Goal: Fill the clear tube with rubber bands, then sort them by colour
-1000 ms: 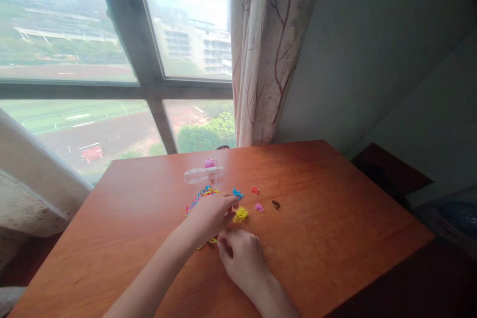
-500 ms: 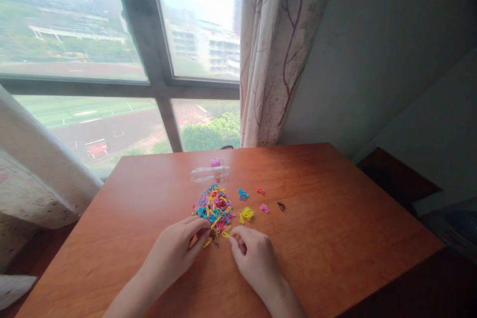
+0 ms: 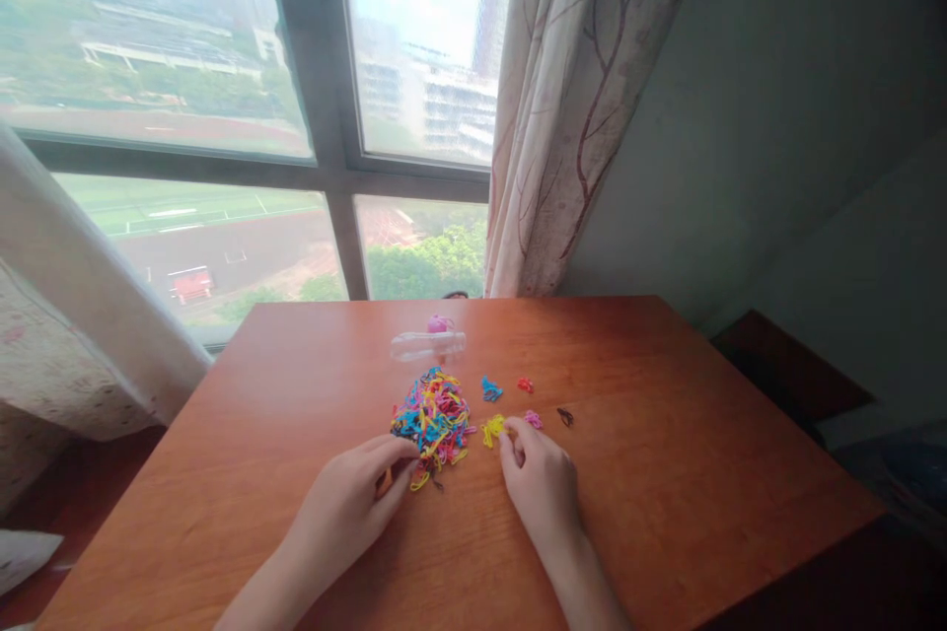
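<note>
A heap of mixed-colour rubber bands [image 3: 435,414] lies on the wooden table in front of me. At the heap's near left edge is my left hand [image 3: 359,491], thumb and forefinger closed together; whatever is between them is hidden. My right hand [image 3: 544,475] is closed in a pinch at the small pile of yellow rubber bands [image 3: 492,430], right of the heap, its fingertips touching the yellow bands. Around it lie small groups of blue rubber bands [image 3: 491,389], red rubber bands [image 3: 525,385], pink rubber bands [image 3: 533,420] and black rubber bands [image 3: 565,417].
Behind the heap a clear plastic container [image 3: 427,346] lies on its side, with a pink object [image 3: 438,324] beyond it. The brown wooden table [image 3: 666,493] ends at a window with curtains [image 3: 533,168].
My right hand has carried a yellow rubber band from the heap's near edge rightward and away from me to the yellow pile. My left hand stays by the heap. The view has shifted slightly.
</note>
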A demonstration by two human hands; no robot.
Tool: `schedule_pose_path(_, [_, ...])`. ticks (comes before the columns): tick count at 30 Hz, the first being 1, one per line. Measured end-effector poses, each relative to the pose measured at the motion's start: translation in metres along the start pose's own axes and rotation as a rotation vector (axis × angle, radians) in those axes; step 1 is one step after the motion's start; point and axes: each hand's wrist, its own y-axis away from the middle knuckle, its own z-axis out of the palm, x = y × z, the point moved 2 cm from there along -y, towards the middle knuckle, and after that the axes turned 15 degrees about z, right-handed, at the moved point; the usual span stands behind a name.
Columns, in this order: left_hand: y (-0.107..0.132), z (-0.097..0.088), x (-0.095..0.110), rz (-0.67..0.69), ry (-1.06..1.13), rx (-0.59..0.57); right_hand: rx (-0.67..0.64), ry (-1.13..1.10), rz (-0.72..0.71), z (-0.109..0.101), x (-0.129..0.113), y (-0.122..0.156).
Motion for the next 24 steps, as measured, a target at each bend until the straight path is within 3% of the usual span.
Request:
schedule_pose_path(4, [0.001,0.000,-0.001,-0.005,0.000,0.002,-0.105,0.032,-0.036,0.003,-0.012,0.003])
schedule_pose_path(9, [0.001,-0.001,-0.002,-0.012,0.004,-0.001,-0.267,0.253,0.004,0.007,-0.035,0.008])
schedule_pose_path(24, [0.004,0.002,-0.005,-0.024,-0.019,-0.030,-0.307,0.388,0.080,0.006,-0.052,-0.008])
